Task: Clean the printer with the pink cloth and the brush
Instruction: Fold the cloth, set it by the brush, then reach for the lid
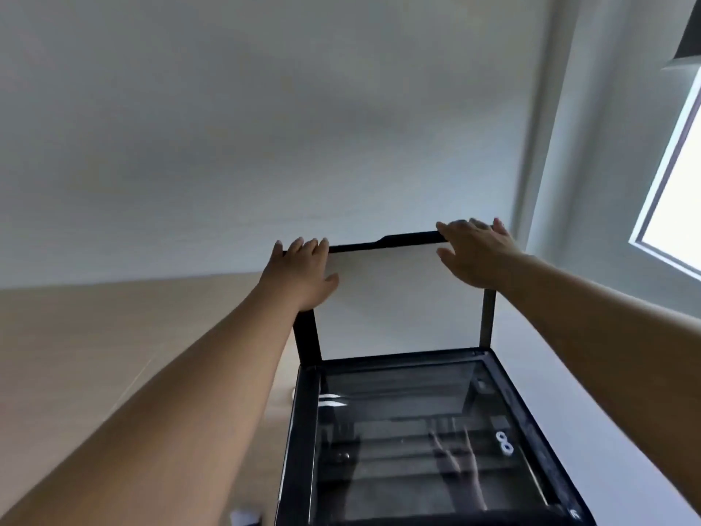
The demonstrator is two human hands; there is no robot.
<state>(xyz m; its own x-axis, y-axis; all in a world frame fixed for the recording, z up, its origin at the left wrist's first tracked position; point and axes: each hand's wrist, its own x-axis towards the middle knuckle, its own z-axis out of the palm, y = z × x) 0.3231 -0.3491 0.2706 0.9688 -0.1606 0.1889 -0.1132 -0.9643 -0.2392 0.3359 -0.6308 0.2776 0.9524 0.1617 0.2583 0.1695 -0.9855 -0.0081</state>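
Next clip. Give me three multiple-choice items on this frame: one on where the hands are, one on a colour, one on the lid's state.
1. Where are the left hand and the right hand?
A) flat on the wooden table top
B) at the top edge of the black-framed scanner lid
C) on the window frame

2. What colour is the lid's inner face?
A) pink
B) green
C) white

3. How does the lid stand?
A) shut flat
B) raised upright
C) taken off and lying on the table

Answers:
1 B: both hands lie on the lid's upper corners, and the left hand's fingers hook over the edge.
2 C: the face turned toward the camera is plain white.
3 B: it stands up behind the bare glass scanner plate of the black flatbed printer.
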